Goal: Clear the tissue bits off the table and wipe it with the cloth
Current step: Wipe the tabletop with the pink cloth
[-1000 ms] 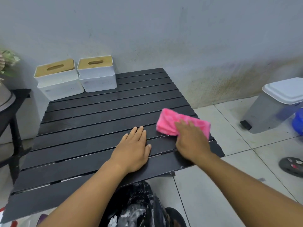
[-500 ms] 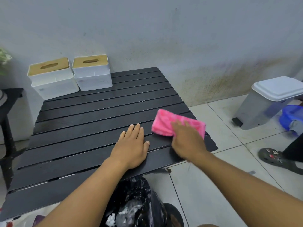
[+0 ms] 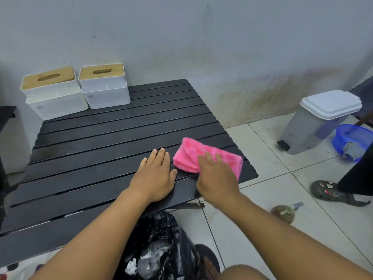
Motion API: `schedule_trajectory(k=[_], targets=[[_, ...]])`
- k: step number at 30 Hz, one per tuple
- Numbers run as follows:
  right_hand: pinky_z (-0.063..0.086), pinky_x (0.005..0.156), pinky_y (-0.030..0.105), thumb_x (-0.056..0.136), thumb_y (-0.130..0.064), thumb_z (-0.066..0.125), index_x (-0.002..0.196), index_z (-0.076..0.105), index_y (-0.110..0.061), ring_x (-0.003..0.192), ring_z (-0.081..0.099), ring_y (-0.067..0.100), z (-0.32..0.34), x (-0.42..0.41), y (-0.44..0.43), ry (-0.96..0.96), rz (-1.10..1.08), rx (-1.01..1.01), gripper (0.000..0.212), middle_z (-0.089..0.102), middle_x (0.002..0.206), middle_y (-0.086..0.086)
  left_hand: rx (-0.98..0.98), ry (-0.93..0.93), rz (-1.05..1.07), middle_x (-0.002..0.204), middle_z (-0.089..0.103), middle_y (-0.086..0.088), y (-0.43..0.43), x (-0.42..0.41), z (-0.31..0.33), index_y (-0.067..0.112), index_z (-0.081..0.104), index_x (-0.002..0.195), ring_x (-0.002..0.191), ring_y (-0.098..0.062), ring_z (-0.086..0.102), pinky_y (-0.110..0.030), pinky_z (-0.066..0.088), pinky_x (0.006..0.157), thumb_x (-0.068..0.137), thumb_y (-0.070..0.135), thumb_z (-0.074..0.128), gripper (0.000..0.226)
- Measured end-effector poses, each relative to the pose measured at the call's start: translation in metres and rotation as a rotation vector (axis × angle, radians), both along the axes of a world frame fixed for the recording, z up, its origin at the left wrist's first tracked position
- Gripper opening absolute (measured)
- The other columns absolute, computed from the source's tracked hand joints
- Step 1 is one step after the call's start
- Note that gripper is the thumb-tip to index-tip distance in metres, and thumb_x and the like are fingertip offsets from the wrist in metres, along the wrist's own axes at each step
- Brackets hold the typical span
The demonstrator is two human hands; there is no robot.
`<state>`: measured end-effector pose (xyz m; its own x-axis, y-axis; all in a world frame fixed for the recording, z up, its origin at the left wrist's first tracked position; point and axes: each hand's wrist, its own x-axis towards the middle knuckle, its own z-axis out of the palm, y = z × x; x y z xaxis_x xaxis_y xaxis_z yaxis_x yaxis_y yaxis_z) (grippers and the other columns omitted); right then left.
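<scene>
A folded pink cloth (image 3: 189, 153) lies on the near right corner of the black slatted table (image 3: 101, 150). My right hand (image 3: 217, 176) presses flat on the cloth's near half, fingers spread over it. Just left of the cloth, my left hand (image 3: 156, 174) rests palm down on the slats, fingers together, holding nothing. No tissue bits show on the tabletop. Below the table's near edge, a black bin bag (image 3: 161, 249) holds crumpled white tissue.
Two white tissue boxes (image 3: 54, 93) (image 3: 104, 85) with wooden lids stand at the table's far left against the wall. On the tiled floor to the right are a grey pedal bin (image 3: 316, 120), a blue basin (image 3: 351, 138), a small spray bottle (image 3: 286, 212) and another person's sandalled foot (image 3: 333, 191).
The view has swung to the right, bringing the basin, foot and bottle into sight. On the table, both hands and the cloth have hardly shifted.
</scene>
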<state>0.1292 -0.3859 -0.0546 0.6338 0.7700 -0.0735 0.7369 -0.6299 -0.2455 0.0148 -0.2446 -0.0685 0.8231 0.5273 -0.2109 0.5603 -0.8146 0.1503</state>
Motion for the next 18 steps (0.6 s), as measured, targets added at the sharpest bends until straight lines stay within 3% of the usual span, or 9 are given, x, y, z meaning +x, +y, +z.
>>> schedule_trajectory(k=[3, 6, 12, 14, 18], targets=[[0.031, 0.111, 0.050, 0.086, -0.010, 0.043, 0.136, 0.043, -0.016, 0.138, 0.033, 0.038, 0.001, 0.034, -0.006, -0.009, -0.156, -0.003, 0.051, 0.041, 0.151, 0.006, 0.008, 0.011, 0.011, 0.168, -0.002, -0.007, -0.002, 0.001, 0.001, 0.009, 0.007, 0.159, 0.154, -0.023, -0.006, -0.043, 0.006, 0.123, 0.105, 0.044, 0.021, 0.066], [0.021, 0.118, 0.053, 0.086, -0.010, 0.042, 0.145, 0.036, -0.018, 0.146, 0.020, 0.038, -0.004, 0.033, -0.009, 0.009, -0.182, 0.011, 0.060, 0.028, 0.159, 0.006, 0.002, 0.005, 0.020, 0.167, -0.002, -0.007, -0.003, 0.002, 0.002, 0.008, 0.007, 0.159, 0.154, -0.024, -0.005, -0.045, 0.006, 0.123, 0.105, 0.044, 0.022, 0.066], [-0.001, 0.122, 0.042, 0.099, -0.019, 0.037, 0.156, 0.019, -0.026, 0.152, 0.002, 0.025, -0.010, -0.026, -0.039, 0.008, 0.122, 0.042, 0.061, 0.014, 0.164, -0.003, 0.004, 0.031, 0.008, 0.167, -0.004, -0.008, -0.005, 0.001, 0.002, 0.008, 0.004, 0.159, 0.154, -0.025, -0.007, -0.045, 0.006, 0.123, 0.104, 0.036, 0.024, 0.065], [0.003, 0.122, 0.040, 0.100, -0.019, 0.035, 0.156, 0.023, -0.026, 0.152, 0.005, 0.023, -0.010, -0.020, -0.045, 0.005, 0.130, 0.051, 0.057, 0.018, 0.163, -0.005, 0.001, 0.024, 0.011, 0.167, -0.004, -0.008, -0.005, 0.001, 0.002, 0.008, 0.004, 0.159, 0.154, -0.025, -0.007, -0.045, 0.005, 0.123, 0.105, 0.038, 0.022, 0.064], [0.017, 0.121, 0.047, 0.093, -0.011, 0.039, 0.150, 0.033, -0.021, 0.149, 0.016, 0.030, -0.008, 0.013, -0.028, 0.003, -0.089, 0.055, 0.058, 0.029, 0.160, 0.001, 0.008, -0.006, 0.023, 0.167, -0.002, -0.007, -0.005, 0.001, 0.002, 0.009, 0.007, 0.159, 0.154, -0.024, -0.005, -0.045, 0.007, 0.124, 0.105, 0.045, 0.021, 0.066]])
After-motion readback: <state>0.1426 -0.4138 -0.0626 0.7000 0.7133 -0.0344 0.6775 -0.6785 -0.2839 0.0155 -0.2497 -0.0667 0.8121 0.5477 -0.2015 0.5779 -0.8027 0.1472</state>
